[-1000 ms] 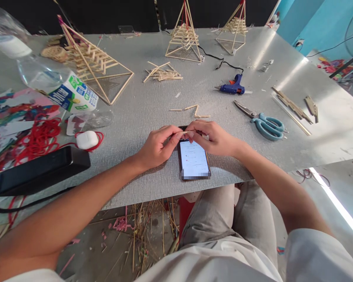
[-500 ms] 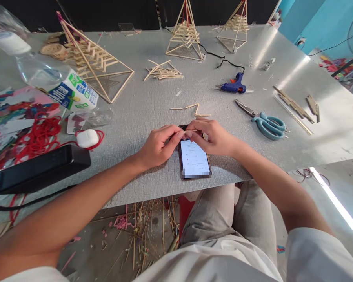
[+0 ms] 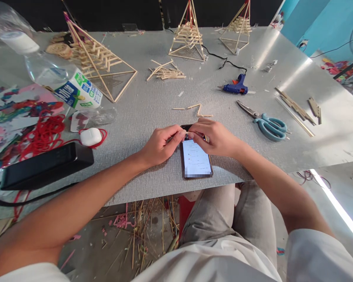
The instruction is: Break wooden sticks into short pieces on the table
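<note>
Above the top end of a lit phone [image 3: 197,158], my left hand [image 3: 164,143] and my right hand [image 3: 213,137] meet with fingertips pinched. Between them is a small wooden stick [image 3: 187,133], mostly hidden by the fingers. The phone lies flat on the grey table [image 3: 153,117] close to its front edge. Just beyond my hands are several short stick pieces [image 3: 205,115], some of them set in a zigzag. Farther back lies a loose pile of thin sticks [image 3: 167,72].
Blue-handled scissors [image 3: 270,126] and a blue glue gun [image 3: 237,85] lie to the right. Stick pyramids [image 3: 188,39] stand at the back. At left are a plastic bottle [image 3: 76,88], a white earbud case [image 3: 90,137], red cord [image 3: 51,131] and a black device [image 3: 47,164].
The view has shifted slightly, so the tabletop things appear a little farther right. Both hands stay together over the phone, fingers still pinched on the small stick.
</note>
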Motion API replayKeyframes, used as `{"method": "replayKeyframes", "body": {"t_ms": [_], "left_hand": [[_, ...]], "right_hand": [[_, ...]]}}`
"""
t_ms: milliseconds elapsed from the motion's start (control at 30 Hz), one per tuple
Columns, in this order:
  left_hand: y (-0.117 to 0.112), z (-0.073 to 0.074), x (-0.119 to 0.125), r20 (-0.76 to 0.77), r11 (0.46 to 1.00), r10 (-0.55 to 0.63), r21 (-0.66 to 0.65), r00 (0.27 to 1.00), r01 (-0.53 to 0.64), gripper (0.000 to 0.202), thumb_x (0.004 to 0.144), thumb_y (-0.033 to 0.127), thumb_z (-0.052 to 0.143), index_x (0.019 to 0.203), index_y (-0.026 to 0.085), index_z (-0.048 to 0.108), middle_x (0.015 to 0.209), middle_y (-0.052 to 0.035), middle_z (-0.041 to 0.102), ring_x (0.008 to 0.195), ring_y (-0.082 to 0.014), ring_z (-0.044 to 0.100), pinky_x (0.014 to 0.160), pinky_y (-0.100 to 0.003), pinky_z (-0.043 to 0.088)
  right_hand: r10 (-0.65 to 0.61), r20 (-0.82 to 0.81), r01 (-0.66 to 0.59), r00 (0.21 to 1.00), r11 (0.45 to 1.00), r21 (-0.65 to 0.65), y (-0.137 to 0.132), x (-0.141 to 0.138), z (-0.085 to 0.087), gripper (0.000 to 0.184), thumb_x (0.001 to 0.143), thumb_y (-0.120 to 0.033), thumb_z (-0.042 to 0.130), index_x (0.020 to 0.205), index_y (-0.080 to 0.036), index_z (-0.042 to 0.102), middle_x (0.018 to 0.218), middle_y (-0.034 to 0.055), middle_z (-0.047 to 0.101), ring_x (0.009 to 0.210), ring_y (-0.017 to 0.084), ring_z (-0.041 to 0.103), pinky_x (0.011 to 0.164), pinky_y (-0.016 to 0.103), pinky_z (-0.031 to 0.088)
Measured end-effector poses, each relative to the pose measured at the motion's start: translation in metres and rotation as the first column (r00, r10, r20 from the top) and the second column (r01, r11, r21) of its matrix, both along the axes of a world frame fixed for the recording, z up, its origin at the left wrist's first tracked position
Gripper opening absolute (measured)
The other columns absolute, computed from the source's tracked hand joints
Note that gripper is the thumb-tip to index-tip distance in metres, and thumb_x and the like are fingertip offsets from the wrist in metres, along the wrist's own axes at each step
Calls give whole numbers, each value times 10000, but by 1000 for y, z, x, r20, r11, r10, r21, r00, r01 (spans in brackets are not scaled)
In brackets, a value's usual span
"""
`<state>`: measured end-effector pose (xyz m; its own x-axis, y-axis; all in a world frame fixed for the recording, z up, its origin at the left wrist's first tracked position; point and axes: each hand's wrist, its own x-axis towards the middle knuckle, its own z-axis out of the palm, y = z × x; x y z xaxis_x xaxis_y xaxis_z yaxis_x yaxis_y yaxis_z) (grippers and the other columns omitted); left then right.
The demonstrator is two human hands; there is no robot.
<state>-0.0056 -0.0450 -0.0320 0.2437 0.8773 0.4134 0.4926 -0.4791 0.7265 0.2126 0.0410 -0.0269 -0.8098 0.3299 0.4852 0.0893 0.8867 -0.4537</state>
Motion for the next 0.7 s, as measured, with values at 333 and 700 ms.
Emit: {"method": "replayKeyframes", "body": {"t_ms": [333, 700], "left_hand": [[2, -4, 0, -49, 990, -33, 138, 998, 39, 250, 1117, 266, 540, 916, 184, 664, 708, 42, 604, 600, -94, 497, 602, -235, 396], [1, -7, -2, 50, 1000, -30, 10, 998, 29, 346, 1148, 375, 482, 904, 194, 648, 690, 36, 554, 612, -108, 494, 603, -252, 395]], "right_hand": [[-22, -31, 18, 999, 993, -113, -2, 0, 1, 247, 1070, -278, 577, 869, -179, 682, 721, 10, 627, 735, 152, 547, 705, 294, 411], [-9, -41, 4, 999, 992, -124, 0, -2, 1, 264, 1100, -295, 569, 919, -184, 726, 783, 17, 698, 759, 149, 557, 766, 304, 431]]}}
